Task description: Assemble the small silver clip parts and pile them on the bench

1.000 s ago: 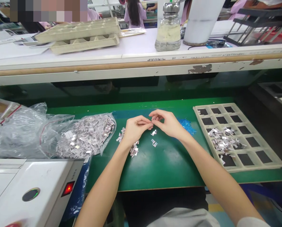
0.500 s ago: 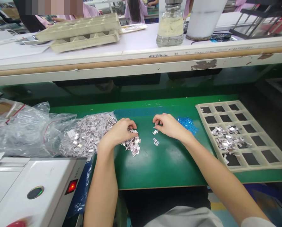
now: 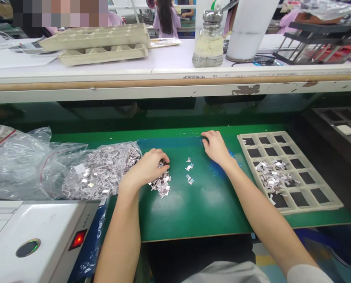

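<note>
My left hand (image 3: 151, 165) curls over a heap of small silvery pieces (image 3: 163, 184) on the green mat (image 3: 193, 212); thumb and fingers are bent towards each other, and what lies between them is too small to name. My right hand (image 3: 215, 147) rests over the mat beside the small blue pieces (image 3: 234, 157), fingers bent downward with their tips partly hidden. Between the hands lie a few loose pieces (image 3: 190, 167) in a short column. An open clear bag (image 3: 95, 169) full of silvery pieces is left of my left hand.
A divided tray (image 3: 305, 173) holding silvery pieces stands at the right. A white machine (image 3: 39, 236) with a red lit switch is at the lower left. The raised shelf (image 3: 169, 72) carries stacked trays (image 3: 104, 43) and a glass bottle (image 3: 208, 43). People sit beyond.
My right hand has moved right and away from me, from the loose pieces to the blue ones. One more piece shows at the far end of the column. My left hand stays at the heap.
</note>
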`<state>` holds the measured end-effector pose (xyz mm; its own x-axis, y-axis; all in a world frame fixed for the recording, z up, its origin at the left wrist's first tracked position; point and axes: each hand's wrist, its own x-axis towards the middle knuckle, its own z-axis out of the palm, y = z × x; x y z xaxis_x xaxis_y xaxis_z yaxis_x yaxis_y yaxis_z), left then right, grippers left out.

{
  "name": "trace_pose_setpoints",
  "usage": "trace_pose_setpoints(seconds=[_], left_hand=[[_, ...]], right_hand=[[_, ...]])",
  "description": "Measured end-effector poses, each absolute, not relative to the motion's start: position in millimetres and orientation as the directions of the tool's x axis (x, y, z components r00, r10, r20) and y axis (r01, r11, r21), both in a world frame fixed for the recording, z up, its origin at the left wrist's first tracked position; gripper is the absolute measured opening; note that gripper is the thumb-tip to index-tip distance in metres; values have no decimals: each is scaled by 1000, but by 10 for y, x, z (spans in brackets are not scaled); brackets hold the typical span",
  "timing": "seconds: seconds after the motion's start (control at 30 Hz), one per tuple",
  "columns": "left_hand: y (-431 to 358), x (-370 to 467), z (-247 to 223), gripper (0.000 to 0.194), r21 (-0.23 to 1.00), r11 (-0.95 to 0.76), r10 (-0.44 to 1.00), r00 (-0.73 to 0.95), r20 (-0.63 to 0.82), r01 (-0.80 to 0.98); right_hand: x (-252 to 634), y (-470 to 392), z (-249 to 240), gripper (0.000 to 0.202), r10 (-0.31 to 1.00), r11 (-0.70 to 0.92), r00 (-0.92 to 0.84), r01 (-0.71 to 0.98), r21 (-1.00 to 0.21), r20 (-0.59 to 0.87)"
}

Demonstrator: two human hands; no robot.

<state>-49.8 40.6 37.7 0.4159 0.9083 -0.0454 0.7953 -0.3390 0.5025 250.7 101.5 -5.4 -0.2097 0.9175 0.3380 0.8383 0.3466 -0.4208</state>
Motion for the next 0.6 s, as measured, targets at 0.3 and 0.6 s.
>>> trace_pose_setpoints(seconds=[0.3,0.6], left_hand=[[377,-379,468,18,693,-269,923,385,-13,669],[361,-153,400,15,890,-169,949,315,30,423]], right_hand=[[2494,1114,-169,38,930,322,-215,867,-379,298],[2485,1092,-80,22,930,323,-204,851,-414,306]])
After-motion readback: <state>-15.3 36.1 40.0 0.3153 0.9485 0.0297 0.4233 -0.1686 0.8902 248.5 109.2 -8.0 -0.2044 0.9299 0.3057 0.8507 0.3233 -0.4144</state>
